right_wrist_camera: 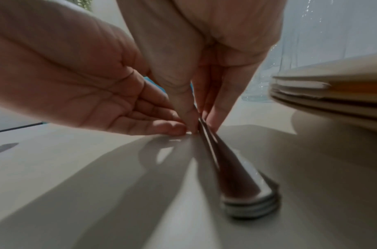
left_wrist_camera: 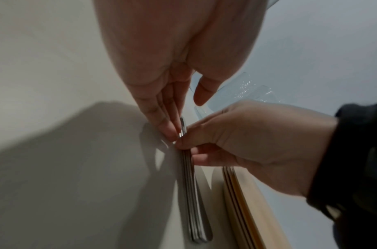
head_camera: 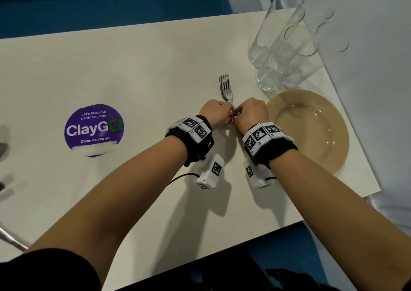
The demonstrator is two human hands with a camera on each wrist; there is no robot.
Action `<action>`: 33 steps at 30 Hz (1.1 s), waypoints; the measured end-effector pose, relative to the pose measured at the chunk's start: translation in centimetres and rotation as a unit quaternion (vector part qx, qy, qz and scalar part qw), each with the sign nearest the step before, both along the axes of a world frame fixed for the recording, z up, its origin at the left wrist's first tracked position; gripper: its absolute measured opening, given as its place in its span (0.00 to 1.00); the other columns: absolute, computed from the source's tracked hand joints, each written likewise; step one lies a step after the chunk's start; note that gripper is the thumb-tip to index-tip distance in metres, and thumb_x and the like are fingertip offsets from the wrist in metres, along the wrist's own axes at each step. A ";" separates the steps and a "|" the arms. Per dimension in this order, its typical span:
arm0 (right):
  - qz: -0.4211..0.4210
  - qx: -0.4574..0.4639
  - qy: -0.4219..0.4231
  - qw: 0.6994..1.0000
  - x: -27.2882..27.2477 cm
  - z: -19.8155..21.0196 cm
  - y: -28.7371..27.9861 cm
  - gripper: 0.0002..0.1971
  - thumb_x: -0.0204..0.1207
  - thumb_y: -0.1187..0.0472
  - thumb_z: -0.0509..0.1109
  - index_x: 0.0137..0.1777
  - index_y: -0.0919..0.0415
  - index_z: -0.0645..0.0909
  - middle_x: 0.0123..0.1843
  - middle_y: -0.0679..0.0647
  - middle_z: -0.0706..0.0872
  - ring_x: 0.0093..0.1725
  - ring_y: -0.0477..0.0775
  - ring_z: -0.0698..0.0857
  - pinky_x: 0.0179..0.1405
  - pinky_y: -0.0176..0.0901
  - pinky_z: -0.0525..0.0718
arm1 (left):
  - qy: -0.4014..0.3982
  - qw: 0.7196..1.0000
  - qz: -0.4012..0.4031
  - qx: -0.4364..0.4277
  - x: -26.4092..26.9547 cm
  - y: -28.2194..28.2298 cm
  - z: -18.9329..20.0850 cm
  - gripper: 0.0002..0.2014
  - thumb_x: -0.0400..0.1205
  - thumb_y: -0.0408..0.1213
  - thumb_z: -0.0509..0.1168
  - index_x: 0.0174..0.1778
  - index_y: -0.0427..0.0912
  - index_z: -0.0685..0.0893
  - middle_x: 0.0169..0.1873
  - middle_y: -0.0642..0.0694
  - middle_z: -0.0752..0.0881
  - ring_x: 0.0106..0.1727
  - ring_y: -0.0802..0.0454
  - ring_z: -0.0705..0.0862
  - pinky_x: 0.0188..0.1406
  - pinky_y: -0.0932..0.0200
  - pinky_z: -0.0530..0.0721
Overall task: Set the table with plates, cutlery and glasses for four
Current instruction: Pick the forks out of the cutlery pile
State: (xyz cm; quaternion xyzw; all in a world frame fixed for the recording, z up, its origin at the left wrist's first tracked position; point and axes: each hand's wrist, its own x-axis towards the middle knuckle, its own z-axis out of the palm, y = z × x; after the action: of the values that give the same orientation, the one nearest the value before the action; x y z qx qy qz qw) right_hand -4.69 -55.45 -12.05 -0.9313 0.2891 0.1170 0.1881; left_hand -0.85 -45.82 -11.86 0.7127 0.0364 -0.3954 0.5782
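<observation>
We have both hands on the forks (head_camera: 226, 90), a stack lying on the table (head_camera: 133, 68) with tines pointing far. Our left hand (head_camera: 214, 112) touches the handles from the left, fingers straight. Our right hand (head_camera: 252, 112) pinches the stack between thumb and fingers. Just right of the forks sit the stacked plates (head_camera: 311, 126); beyond them, at the far right corner, stand the glasses (head_camera: 282, 46). A purple sticker (head_camera: 94, 129) lies to the left.
</observation>
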 end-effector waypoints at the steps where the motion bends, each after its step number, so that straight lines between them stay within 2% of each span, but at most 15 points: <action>1: -0.001 -0.004 -0.001 1.000 0.2 -0.1 -0.3 0.09 0.72 0.66 0.68 0.48 0.63 0.89 0.47 0.64 0.90 0.50 0.65 0.86 0.46 0.46 0.83 | 0.000 1.000 -0.005 0.002 0.1 -0.3 0.1 0.16 0.79 0.26 0.56 0.24 0.37 0.77 0.25 0.41 0.76 0.21 0.53 0.73 0.29 0.62 0.74; 3: 0.002 -0.015 -0.004 1.000 0.5 -0.1 -0.8 0.09 0.73 0.66 0.68 0.48 0.64 0.88 0.47 0.64 0.90 0.50 0.65 0.86 0.46 0.46 0.83 | 0.004 1.000 -0.016 0.003 0.3 -0.9 0.2 0.16 0.80 0.27 0.55 0.25 0.36 0.77 0.27 0.41 0.76 0.25 0.50 0.72 0.31 0.60 0.74; 5: 0.005 -0.025 -0.006 1.000 0.7 -0.1 -1.3 0.09 0.73 0.67 0.67 0.49 0.64 0.88 0.47 0.65 0.89 0.49 0.65 0.86 0.45 0.46 0.82 | 0.003 1.000 -0.029 0.001 0.4 -1.4 0.3 0.16 0.81 0.27 0.54 0.26 0.36 0.77 0.27 0.41 0.77 0.25 0.49 0.72 0.31 0.61 0.74; 12: 0.002 -0.032 -0.004 0.999 0.7 -0.4 -2.6 0.10 0.76 0.67 0.65 0.52 0.65 0.87 0.49 0.64 0.89 0.50 0.65 0.85 0.41 0.44 0.77 | -0.010 0.998 -0.056 0.013 0.9 -2.9 0.3 0.15 0.81 0.29 0.54 0.28 0.37 0.78 0.27 0.42 0.78 0.27 0.48 0.74 0.39 0.55 0.78; 17: 0.004 -0.030 0.007 1.000 1.0 -0.7 -3.0 0.09 0.75 0.64 0.68 0.52 0.66 0.86 0.49 0.65 0.88 0.51 0.65 0.85 0.46 0.48 0.82 | -0.009 0.998 -0.062 0.007 0.6 -3.1 0.4 0.17 0.81 0.29 0.55 0.25 0.38 0.75 0.25 0.43 0.75 0.25 0.50 0.72 0.37 0.57 0.76; 23: 0.017 -0.041 0.015 0.999 1.3 -0.7 -3.0 0.09 0.75 0.65 0.69 0.51 0.66 0.87 0.48 0.64 0.89 0.50 0.64 0.86 0.44 0.46 0.81 | -0.013 0.998 -0.069 0.007 0.6 -3.0 0.7 0.18 0.82 0.32 0.56 0.24 0.40 0.77 0.24 0.45 0.78 0.27 0.49 0.74 0.40 0.54 0.79; 27: 0.028 -0.052 0.025 0.998 1.0 -0.1 -2.7 0.10 0.74 0.64 0.70 0.53 0.66 0.86 0.52 0.63 0.89 0.54 0.63 0.86 0.49 0.46 0.81 | -0.015 0.997 -0.068 0.013 0.2 -1.9 0.9 0.16 0.78 0.34 0.57 0.21 0.42 0.75 0.22 0.47 0.77 0.27 0.47 0.75 0.42 0.54 0.78; 29: 0.026 -0.056 0.023 0.998 0.8 0.5 -2.4 0.11 0.73 0.62 0.72 0.54 0.67 0.85 0.52 0.63 0.88 0.55 0.63 0.85 0.50 0.47 0.81 | -0.019 0.998 -0.060 0.014 0.0 -0.8 1.0 0.14 0.73 0.38 0.59 0.20 0.46 0.77 0.25 0.45 0.80 0.29 0.46 0.76 0.42 0.53 0.79; 30: 0.022 -0.057 0.018 0.998 0.8 1.0 -2.2 0.11 0.73 0.62 0.73 0.53 0.68 0.84 0.51 0.63 0.88 0.55 0.64 0.85 0.49 0.47 0.82 | -0.028 0.998 -0.057 0.017 0.0 -0.1 1.2 0.12 0.73 0.39 0.60 0.23 0.48 0.79 0.29 0.44 0.82 0.32 0.46 0.78 0.44 0.51 0.82; 32: 0.023 -0.058 0.003 0.998 0.9 2.1 -1.2 0.09 0.73 0.63 0.71 0.49 0.69 0.83 0.47 0.64 0.87 0.54 0.65 0.86 0.43 0.45 0.79 | -0.053 0.997 -0.050 0.030 -0.2 2.0 1.7 0.07 0.76 0.38 0.61 0.36 0.47 0.85 0.41 0.42 0.86 0.40 0.46 0.81 0.57 0.47 0.85; 33: 0.025 -0.055 -0.015 0.998 1.0 2.7 -0.4 0.11 0.73 0.63 0.71 0.51 0.68 0.84 0.49 0.64 0.88 0.55 0.64 0.86 0.45 0.45 0.79 | -0.066 0.996 -0.045 0.039 -0.3 3.3 1.8 0.08 0.76 0.39 0.62 0.44 0.45 0.86 0.45 0.42 0.86 0.44 0.45 0.82 0.61 0.45 0.84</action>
State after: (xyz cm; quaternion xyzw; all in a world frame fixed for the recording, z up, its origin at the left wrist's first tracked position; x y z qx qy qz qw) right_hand -3.64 -55.80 -9.40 -0.9488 0.2690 0.0915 0.1377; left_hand -1.13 -42.54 -10.07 0.7599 -0.0181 -0.3715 0.5330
